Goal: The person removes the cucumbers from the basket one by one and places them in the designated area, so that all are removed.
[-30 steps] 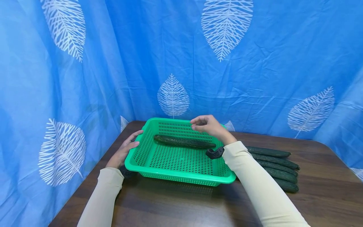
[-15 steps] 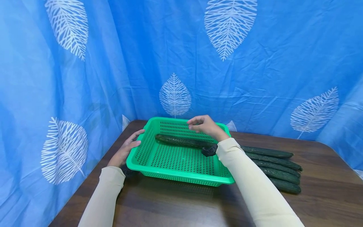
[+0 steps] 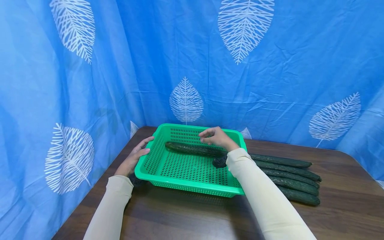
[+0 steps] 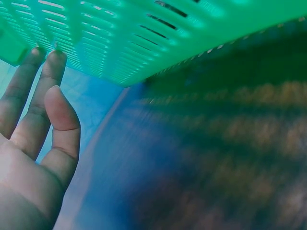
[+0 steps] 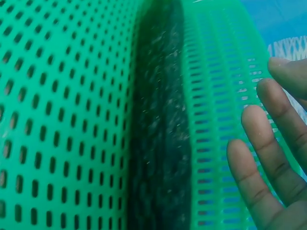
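A green perforated plastic basket (image 3: pixel 192 191) stands on the brown table, with one dark green cucumber (image 3: pixel 189 149) lying lengthwise along its far side. At the basket's left end is my left hand (image 3: pixel 132 160); in the left wrist view its fairly straight fingertips (image 4: pixel 56 56) touch the perforated outer wall. Over the cucumber, inside the far right part of the basket, hovers my right hand (image 3: pixel 216 137). Its fingers (image 5: pixel 259 129) are loosely bent and hold nothing, apart from the cucumber (image 5: pixel 160 124) in the right wrist view. The wristband and right hand hide the cucumber's right end.
Several more cucumbers (image 3: pixel 294 183) lie side by side on the table (image 3: pixel 345 196), right of the basket and partly behind my right sleeve (image 3: pixel 264 193). A blue curtain (image 3: pixel 270 100) with white leaf prints hangs behind the table and along its left.
My right hand has moved slightly left and then lower over the cucumber in the basket. My left hand stays at the basket's left end. The whole head view has shifted a little.
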Demonstrator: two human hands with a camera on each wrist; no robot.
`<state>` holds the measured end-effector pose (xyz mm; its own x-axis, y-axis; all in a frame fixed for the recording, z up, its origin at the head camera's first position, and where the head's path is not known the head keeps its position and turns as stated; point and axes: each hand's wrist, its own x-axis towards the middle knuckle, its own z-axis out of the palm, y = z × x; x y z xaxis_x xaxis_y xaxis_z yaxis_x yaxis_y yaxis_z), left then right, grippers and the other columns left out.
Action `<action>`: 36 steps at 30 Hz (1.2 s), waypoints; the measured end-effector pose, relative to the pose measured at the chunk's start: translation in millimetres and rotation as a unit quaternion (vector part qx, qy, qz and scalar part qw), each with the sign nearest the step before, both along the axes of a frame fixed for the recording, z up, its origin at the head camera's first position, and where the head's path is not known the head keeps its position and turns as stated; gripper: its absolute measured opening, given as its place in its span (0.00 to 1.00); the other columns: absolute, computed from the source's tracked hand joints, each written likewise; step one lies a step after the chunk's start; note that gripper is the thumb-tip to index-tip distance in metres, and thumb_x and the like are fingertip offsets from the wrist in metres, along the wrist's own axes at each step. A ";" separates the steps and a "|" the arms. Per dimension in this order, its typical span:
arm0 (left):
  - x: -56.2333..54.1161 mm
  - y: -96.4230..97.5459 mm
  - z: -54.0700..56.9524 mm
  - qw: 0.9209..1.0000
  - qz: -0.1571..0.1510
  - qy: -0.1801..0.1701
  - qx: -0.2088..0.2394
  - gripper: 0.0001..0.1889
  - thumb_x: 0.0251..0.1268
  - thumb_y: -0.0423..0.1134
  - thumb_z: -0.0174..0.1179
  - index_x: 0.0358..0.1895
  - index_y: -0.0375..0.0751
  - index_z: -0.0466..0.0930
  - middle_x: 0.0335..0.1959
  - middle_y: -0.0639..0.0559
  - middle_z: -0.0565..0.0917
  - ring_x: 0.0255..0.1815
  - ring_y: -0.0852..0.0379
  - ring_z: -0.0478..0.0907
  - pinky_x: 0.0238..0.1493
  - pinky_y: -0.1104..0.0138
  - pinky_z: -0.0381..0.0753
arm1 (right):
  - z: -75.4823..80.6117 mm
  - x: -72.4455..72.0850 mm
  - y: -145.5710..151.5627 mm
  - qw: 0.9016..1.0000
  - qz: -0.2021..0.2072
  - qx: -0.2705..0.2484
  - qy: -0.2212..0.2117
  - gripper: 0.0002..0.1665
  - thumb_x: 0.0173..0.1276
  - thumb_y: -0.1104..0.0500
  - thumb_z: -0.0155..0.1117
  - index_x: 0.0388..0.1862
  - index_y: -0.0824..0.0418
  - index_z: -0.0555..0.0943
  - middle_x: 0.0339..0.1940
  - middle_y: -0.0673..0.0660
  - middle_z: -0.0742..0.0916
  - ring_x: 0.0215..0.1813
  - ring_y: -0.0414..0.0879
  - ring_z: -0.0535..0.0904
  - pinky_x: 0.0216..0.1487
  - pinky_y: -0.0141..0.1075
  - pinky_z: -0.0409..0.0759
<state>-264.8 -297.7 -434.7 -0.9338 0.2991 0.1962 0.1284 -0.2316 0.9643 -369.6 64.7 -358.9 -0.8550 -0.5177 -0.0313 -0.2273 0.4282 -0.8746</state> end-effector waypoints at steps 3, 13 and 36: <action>-0.3 0.7 0.0 1.000 0.000 0.001 -0.003 0.20 0.85 0.40 0.51 0.71 0.65 0.72 0.60 0.57 0.81 0.54 0.62 0.85 0.55 0.67 0.87 | -3.3 0.4 0.8 1.000 0.010 0.012 0.008 0.18 0.80 0.66 0.67 0.64 0.72 0.84 0.59 0.67 0.89 0.60 0.61 0.86 0.59 0.51 0.86; 1.2 -1.3 -1.8 1.000 0.000 0.003 -0.016 0.22 0.87 0.41 0.50 0.78 0.56 0.64 0.62 0.57 0.79 0.56 0.61 0.84 0.56 0.66 0.86 | -14.3 0.6 -1.4 0.996 0.020 0.081 0.031 0.20 0.76 0.66 0.71 0.65 0.70 0.85 0.64 0.67 0.87 0.70 0.63 0.81 0.68 0.55 0.81; 1.2 2.2 1.6 1.000 0.004 0.016 -0.016 0.20 0.86 0.39 0.49 0.73 0.63 0.69 0.61 0.57 0.80 0.56 0.61 0.83 0.55 0.66 0.86 | -21.1 8.8 -12.4 0.964 0.027 0.256 0.062 0.28 0.70 0.61 0.80 0.67 0.63 0.85 0.66 0.66 0.86 0.70 0.61 0.80 0.67 0.52 0.82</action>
